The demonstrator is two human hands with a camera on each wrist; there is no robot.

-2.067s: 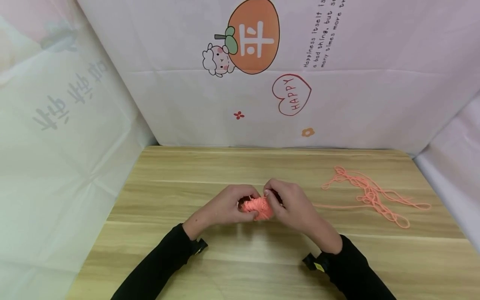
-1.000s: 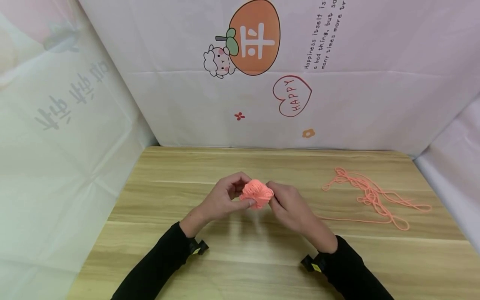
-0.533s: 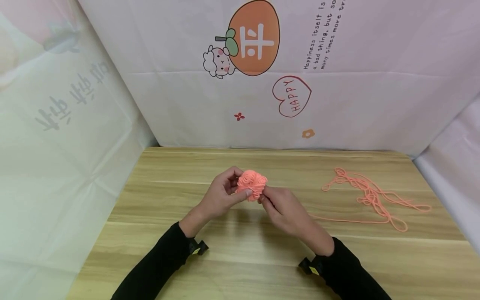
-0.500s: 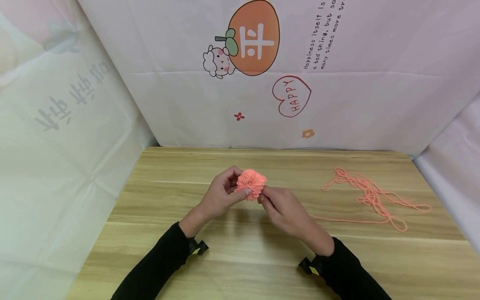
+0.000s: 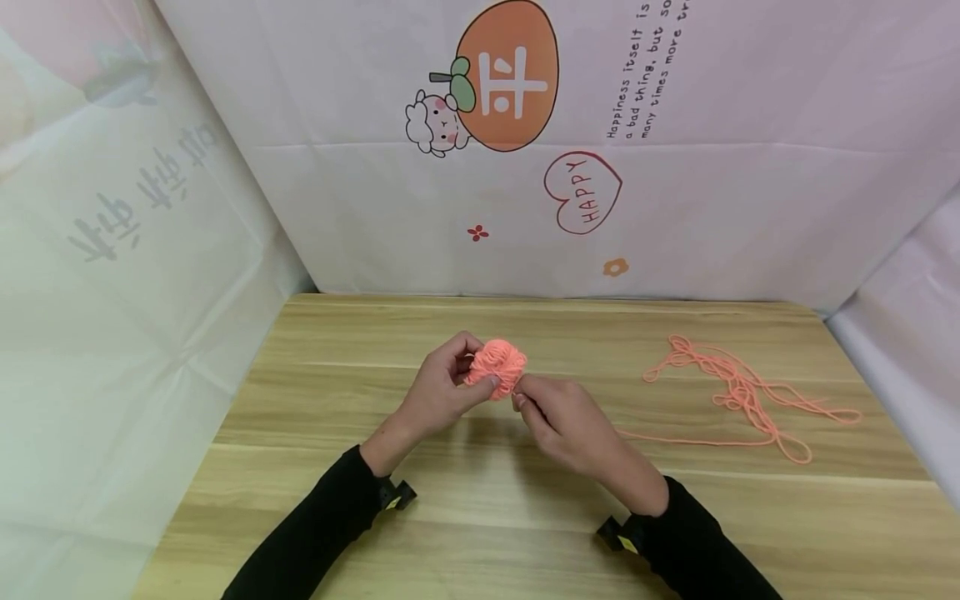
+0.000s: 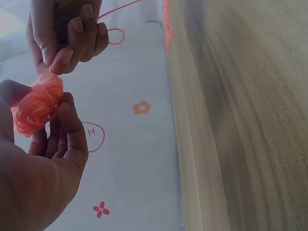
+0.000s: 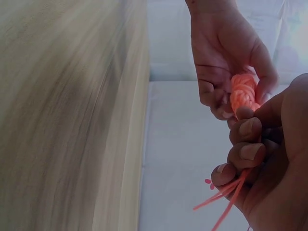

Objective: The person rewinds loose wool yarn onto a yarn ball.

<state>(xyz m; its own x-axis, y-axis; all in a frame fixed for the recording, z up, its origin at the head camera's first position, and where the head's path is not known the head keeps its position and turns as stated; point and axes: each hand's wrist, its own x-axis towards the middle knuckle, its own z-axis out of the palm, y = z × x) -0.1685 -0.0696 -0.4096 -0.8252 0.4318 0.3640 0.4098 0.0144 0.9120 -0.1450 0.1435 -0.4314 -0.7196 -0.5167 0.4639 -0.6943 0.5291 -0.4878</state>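
A small ball of coral yarn (image 5: pixel 498 365) is held above the table by my left hand (image 5: pixel 435 390), thumb on the near side and fingers behind. My right hand (image 5: pixel 566 425) is just to its right, pinching a yarn strand close against the ball. In the left wrist view that short strand (image 6: pixel 50 69) runs from the pinching fingertips to the ball. The right wrist view shows strands of yarn (image 7: pixel 233 192) coming out below the curled fingers of my right hand. Part of the ball's underside is hidden by the left hand.
A loose tangle of the same yarn (image 5: pixel 738 387) lies on the wooden table (image 5: pixel 375 533) at the right, with one strand leading to my right hand. A white printed cloth (image 5: pixel 360 208) hangs behind the table, with more cloth at both sides.
Both hands have risen a little and shifted left with the yarn ball, which has turned to show its looped face. The strand on the table has moved nearer the front.
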